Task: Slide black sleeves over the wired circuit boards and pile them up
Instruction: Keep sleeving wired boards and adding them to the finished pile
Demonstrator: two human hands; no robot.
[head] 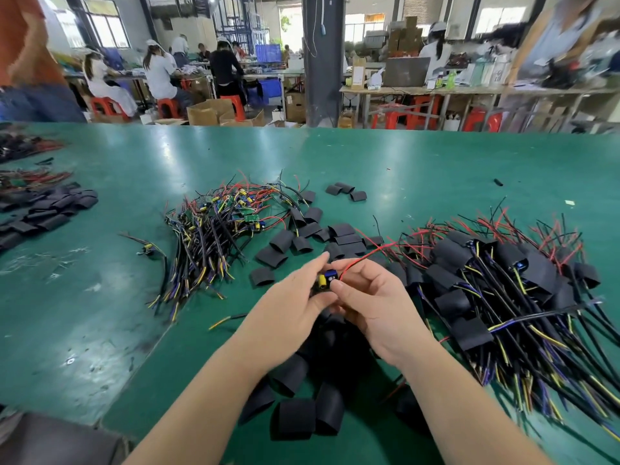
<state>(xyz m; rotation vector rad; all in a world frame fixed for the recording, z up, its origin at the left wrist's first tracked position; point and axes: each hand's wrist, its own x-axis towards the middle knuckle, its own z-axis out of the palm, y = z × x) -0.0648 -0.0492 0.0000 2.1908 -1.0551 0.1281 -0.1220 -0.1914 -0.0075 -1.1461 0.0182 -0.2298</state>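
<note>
Both hands meet over a small board point(328, 278). The left hand point(295, 300) pinches it between thumb and fingertips, and the right hand point(372, 297) nips its other side with curled fingers. Under the wrists, on the near side of the grip, lies a heap of loose sleeves point(297, 419), and more sleeves point(281, 241) are scattered just beyond the fingertips. Farther out and left of the grip sits a tangle of bare boards point(218, 226) with black, yellow and red leads. To the right of it spreads the sleeved pile point(503, 283), its wires fanning outward. Another pile of sleeves point(50, 209) sits well off to the left. All of it rests on a shiny green table point(402, 162). Past the table workers point(159, 75) sit on red stools point(104, 107) among cardboard boxes point(209, 112), with a dark pillar point(320, 62) between benches. The board's blue and yellow parts face up and away from the person. Its red wire point(365, 258) runs off to the right and away, toward the sleeved pile. Fingers hide the board's length, so I can't tell its long axis.
</note>
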